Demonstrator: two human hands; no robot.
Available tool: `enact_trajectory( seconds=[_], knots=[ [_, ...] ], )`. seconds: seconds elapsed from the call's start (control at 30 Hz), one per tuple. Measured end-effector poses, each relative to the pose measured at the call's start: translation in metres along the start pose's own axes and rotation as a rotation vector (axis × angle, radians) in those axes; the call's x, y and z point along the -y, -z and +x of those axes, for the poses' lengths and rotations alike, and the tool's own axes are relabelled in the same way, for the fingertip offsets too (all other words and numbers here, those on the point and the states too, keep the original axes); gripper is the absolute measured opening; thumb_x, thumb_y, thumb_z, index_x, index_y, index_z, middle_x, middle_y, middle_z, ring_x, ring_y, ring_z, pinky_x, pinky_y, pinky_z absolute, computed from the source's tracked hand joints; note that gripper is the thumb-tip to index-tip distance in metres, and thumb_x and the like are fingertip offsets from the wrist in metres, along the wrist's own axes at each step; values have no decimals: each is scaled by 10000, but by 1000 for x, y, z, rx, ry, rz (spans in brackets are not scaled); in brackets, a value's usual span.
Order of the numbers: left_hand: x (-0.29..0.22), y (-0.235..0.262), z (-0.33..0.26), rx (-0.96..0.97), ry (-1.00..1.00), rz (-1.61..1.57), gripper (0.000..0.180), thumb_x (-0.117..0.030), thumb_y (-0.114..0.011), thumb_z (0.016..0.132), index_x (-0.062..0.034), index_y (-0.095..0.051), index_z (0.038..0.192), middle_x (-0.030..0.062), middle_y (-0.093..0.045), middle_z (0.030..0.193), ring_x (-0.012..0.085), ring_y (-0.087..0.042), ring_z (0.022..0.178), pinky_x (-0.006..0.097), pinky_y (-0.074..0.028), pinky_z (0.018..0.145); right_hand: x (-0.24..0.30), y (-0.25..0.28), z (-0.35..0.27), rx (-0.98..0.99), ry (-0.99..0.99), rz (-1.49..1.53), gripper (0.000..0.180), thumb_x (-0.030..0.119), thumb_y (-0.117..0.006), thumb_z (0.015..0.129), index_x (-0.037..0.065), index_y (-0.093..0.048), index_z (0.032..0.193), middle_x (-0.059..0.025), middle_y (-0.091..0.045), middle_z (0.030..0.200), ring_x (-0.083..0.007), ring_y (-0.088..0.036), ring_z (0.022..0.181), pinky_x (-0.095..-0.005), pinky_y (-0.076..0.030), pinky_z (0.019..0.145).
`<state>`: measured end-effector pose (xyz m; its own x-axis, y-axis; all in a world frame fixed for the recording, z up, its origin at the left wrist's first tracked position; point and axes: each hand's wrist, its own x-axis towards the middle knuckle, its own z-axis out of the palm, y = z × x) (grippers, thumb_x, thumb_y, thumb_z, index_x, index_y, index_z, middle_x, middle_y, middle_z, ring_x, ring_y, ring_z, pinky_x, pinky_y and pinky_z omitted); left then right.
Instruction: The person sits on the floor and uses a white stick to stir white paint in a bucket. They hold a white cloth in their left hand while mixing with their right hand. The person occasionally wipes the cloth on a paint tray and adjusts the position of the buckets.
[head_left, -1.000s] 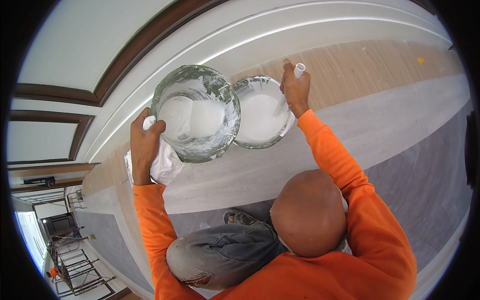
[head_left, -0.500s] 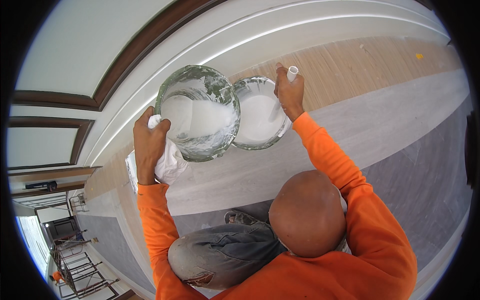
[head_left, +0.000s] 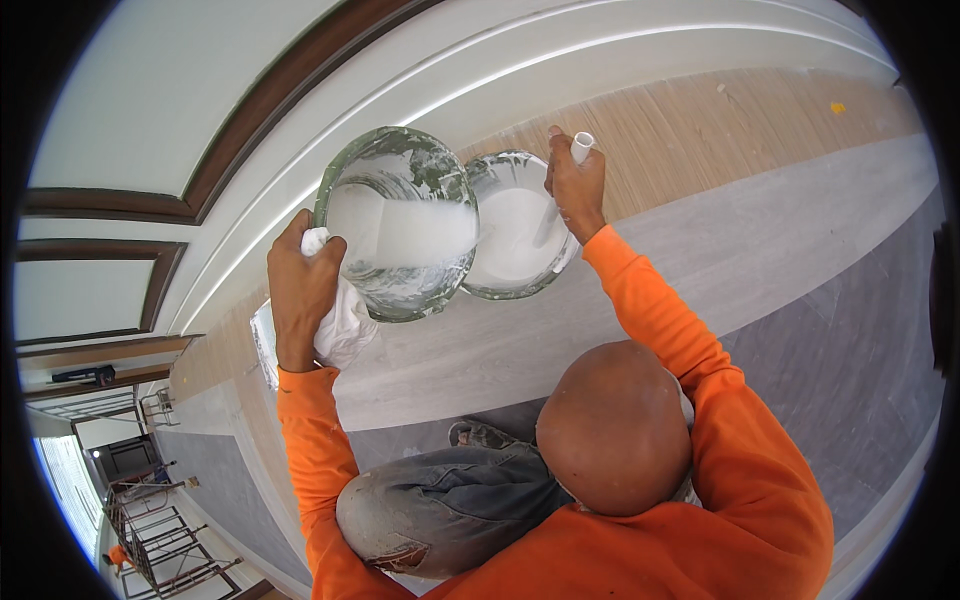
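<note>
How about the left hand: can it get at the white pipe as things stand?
Probably not. The left hand looks busy gripping the left bucket at its rim, that bucket sits between it and the white pipe, and the right hand is wrapped around the pipe's upper part.

I log one floor (head_left: 690, 245), in three tones: a tan wood-look strip (head_left: 660, 135), a pale grey band, a darker grey area (head_left: 830, 310). Directly on it: one green-rimmed bucket (head_left: 512, 294) of white liquid, standing; one yellow scrap (head_left: 838, 109); one small pale scrap (head_left: 721, 90); one distant metal scaffold (head_left: 137, 553), seemingly standing, small from my feed.
</note>
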<state>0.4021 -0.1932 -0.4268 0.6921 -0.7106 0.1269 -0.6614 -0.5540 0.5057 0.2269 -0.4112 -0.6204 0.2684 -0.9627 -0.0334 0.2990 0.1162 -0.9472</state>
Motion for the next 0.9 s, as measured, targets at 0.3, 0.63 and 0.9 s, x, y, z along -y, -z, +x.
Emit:
enact_trajectory(
  seconds=[0.3, 0.63, 0.9],
  knots=[
    [5, 4, 0, 11, -3, -34, 237, -130, -616, 737, 60, -580, 874, 125, -567, 669, 191, -476, 613, 332, -437, 631, 13, -3, 2, -68, 40, 32, 408, 240, -584, 977, 71, -496, 617, 28, -430, 522, -74, -385, 461, -291, -310, 439],
    [62, 11, 1, 93, 160, -497, 260, -86, -563, 739, 31, -619, 965, 39, -606, 842, 127, -513, 743, 248, -426, 729, -20, -32, -14, 119, -99, 260, 434, 224, -567, 984, 101, -433, 590, 32, -408, 505, -65, -382, 436, -280, -291, 417],
    [96, 14, -24, 17, 435, -920, 355, -85, -516, 728, 35, -621, 1046, 94, -641, 887, 200, -617, 794, 316, -512, 766, 15, -16, 18, 129, 28, -95, 432, 253, -582, 974, 51, -516, 599, 20, -451, 519, -82, -430, 456, -296, -321, 432]
  ],
)
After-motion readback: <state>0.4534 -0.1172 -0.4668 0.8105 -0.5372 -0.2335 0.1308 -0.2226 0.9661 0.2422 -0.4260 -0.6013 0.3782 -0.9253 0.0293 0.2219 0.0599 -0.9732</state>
